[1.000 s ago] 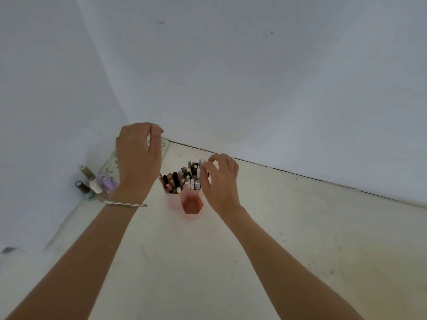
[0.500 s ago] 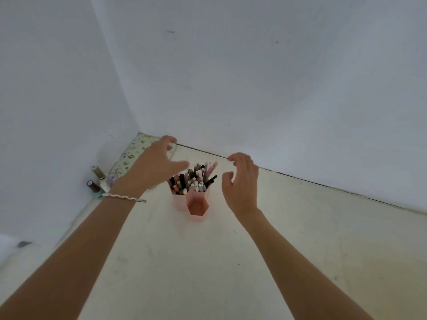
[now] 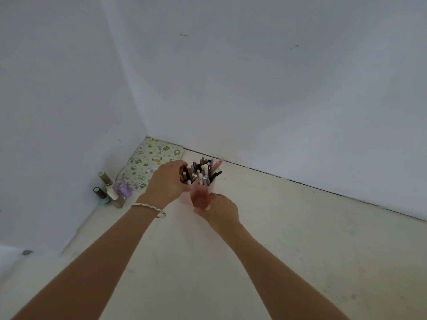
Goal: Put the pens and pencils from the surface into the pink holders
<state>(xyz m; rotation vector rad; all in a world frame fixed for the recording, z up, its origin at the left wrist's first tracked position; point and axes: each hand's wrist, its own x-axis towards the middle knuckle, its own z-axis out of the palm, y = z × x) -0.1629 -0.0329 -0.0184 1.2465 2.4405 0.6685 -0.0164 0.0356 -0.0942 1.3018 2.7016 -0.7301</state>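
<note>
Farthest left of the left hand (image 3: pixel 166 181), small bottles (image 3: pixel 110 190) and a patterned pouch (image 3: pixel 151 164) sit on the tabletop (image 3: pixel 288 239). That hand curls around the pink holders (image 3: pixel 200 195), fingers against the pens and pencils (image 3: pixel 201 172) standing inside. Just right, the right hand (image 3: pixel 221 210) grips the front holder's base.

Two bare forearms, no sleeves in view. Left wrist wears a thin whitish bracelet (image 3: pixel 149 209), twisted or beaded look, w/ a shiny bit on one side. Left hand (image 3: pixel 166 183) and right hand (image 3: pixel 221 210): no rings or watch seen; nails too blurred to tell.
</note>
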